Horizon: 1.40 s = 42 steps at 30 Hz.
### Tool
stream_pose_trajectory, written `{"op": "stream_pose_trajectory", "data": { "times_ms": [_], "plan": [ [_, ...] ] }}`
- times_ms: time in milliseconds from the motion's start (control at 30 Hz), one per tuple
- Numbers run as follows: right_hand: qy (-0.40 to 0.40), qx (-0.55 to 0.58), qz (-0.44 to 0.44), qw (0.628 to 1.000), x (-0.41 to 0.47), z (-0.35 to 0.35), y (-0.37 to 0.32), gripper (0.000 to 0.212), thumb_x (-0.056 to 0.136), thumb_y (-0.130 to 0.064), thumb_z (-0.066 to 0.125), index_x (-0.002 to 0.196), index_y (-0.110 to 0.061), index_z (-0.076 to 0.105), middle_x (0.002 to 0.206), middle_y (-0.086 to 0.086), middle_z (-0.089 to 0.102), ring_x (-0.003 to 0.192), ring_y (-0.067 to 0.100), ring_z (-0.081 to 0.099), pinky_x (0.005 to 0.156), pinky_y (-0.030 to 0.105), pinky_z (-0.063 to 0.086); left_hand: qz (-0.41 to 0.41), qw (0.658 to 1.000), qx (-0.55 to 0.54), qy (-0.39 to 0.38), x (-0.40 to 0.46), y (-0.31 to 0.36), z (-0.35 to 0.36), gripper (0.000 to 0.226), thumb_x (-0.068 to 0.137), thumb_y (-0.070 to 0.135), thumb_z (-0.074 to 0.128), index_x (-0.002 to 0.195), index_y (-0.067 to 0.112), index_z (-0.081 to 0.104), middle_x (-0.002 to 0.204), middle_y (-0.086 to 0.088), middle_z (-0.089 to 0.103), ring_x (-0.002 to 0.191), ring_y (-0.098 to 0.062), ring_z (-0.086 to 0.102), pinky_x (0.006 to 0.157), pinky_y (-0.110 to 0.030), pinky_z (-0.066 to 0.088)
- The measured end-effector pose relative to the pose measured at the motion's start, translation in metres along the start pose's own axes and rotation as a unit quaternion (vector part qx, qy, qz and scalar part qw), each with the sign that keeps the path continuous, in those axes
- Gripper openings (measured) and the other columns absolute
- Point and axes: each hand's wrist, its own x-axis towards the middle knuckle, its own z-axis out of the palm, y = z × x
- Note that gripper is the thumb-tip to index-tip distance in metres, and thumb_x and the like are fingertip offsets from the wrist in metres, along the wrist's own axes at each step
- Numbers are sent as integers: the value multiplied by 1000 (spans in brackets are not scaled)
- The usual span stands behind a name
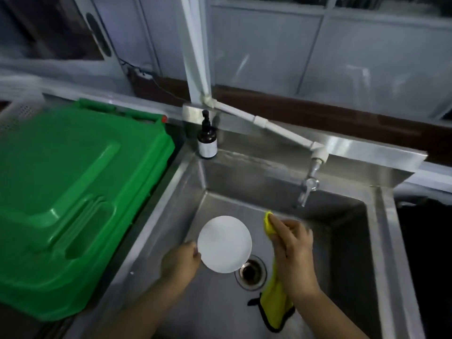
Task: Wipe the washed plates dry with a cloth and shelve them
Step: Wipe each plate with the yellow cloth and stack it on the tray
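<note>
A: Item one: white plate [224, 244], round, held over the steel sink [168, 204], just above and left of the drain [250, 272]. Holder: left hand [179, 263], fingers curled on the plate's left rim. Only that one edge is gripped.

B: Item two?

A: Yellow cloth [275, 299], black trim, held in the right hand [292, 250], fingers closed around it. One corner pokes out above the knuckles; the rest hangs below the wrist. Cloth and plate are apart.

B: Risks?

A: If the plate is wet, as is likely, an edge-only grip may slip once the cloth presses on it, and the plate would drop into the basin. The tap [308, 189] hangs near the right hand; a wide wiping stroke could knock it. The dangling tail could trail onto the basin floor and soak.

B: Shelf?

A: Not in view. Green crate [73, 192] sits left of the sink.
</note>
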Motion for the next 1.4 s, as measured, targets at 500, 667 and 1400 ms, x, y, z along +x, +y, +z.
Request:
{"op": "stream_pose_trajectory", "data": {
  "times_ms": [500,667,1400],
  "plan": [
    [-25,-71,98,992,22,113,76,39,87,-17,53,124,-18,64,103,-7,46,93,9,31,83,15,30,-173,973,-106,-107,116,-40,120,24,91,23,58,104,3,60,106,-14,66,99,-31,61,73,-30,45],
    [-31,-77,110,990,22,117,87,39,88,-18,52,126,-19,63,105,-7,47,96,9,31,82,18,30,-194,968,-131,-91,126,-42,132,28,87,23,63,105,2,61,103,-16,67,97,-34,62,71,-32,47],
    [-12,-117,69,991,15,66,44,40,87,-6,59,125,-16,63,104,-1,52,93,8,30,78,15,30,-270,822,-497,-62,93,-2,81,35,95,21,53,119,-3,58,106,-18,61,95,-32,56,88,-47,50]
  ]
}}
